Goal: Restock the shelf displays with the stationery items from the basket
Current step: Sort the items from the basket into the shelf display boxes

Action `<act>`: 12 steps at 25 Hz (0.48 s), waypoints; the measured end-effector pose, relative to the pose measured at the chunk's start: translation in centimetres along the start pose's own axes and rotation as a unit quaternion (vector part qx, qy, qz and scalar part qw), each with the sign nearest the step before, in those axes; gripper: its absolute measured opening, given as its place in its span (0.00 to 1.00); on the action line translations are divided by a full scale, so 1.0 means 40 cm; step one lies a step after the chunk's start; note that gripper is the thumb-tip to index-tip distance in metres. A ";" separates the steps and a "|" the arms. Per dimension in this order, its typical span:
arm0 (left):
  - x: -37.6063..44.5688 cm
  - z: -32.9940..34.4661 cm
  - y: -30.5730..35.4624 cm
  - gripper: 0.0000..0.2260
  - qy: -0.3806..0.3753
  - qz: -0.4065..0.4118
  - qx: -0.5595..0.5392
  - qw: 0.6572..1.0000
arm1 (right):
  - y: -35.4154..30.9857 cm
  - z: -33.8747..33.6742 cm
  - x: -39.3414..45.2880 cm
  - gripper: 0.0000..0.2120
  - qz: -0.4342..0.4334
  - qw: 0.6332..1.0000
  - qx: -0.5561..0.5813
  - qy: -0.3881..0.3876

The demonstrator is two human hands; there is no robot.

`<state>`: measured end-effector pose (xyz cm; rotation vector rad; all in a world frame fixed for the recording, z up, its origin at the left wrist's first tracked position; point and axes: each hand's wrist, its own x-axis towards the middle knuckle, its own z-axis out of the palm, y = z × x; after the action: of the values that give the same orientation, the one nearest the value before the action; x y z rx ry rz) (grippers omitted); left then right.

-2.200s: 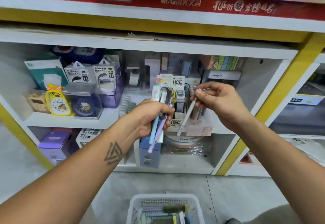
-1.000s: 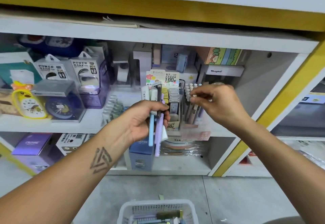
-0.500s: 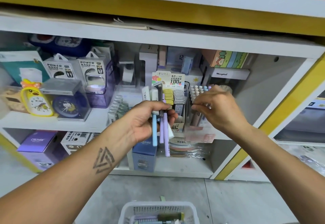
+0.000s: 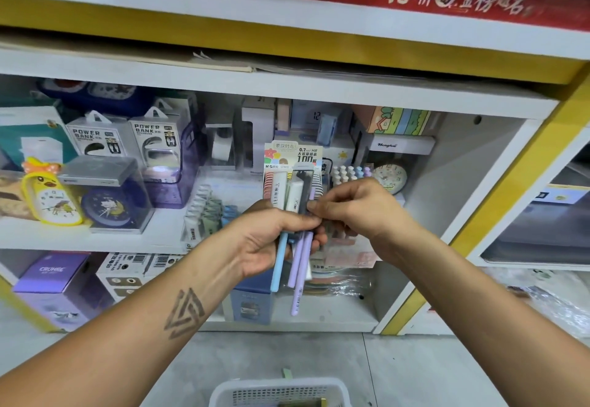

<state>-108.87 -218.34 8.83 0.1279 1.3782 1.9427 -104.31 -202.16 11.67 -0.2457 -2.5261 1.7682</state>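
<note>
While the left hand (image 4: 271,240) grips a bundle of pens (image 4: 295,234) upright in front of the shelf (image 4: 95,234), fingers curled round the barrels, the right hand (image 4: 354,208) is in from the side and pinching one of them near the top, thumb and forefinger closed on a dark pen just above the left fist. A blue barrel and two lilac ones hang down below the left hand, white caps poking out above it. Right behind the bundle stands a lead refill display box (image 4: 293,157) on the middle shelf, and just beside it, to the right, a clear holder of pens with pastel caps (image 4: 349,172). Further left on that shelf, a yellow duck clock (image 4: 48,195), a blue clock in a clear case (image 4: 108,205) and two power bank boxes (image 4: 124,135). Down at the bottom edge, on the floor, the white basket (image 4: 277,392) shows only its rim and a bit of its contents; what lies inside is too cropped to tell
</note>
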 end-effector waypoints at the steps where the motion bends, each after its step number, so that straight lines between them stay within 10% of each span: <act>1: -0.001 0.003 0.000 0.12 -0.010 0.001 -0.004 1.000 | -0.002 -0.006 -0.002 0.06 0.002 1.000 0.003 0.003; 7: 0.016 0.015 0.003 0.12 0.016 -0.026 -0.055 0.998 | -0.019 -0.146 0.002 0.07 -0.074 0.978 0.108 0.160; 12: 0.033 0.033 -0.009 0.08 0.034 -0.019 -0.121 0.992 | 0.033 -0.230 -0.001 0.03 -0.159 0.944 -0.160 0.241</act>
<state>-109.03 -216.45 8.67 -0.0790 1.1670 2.0806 -102.94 -193.20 13.62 -0.2295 -2.3092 1.0260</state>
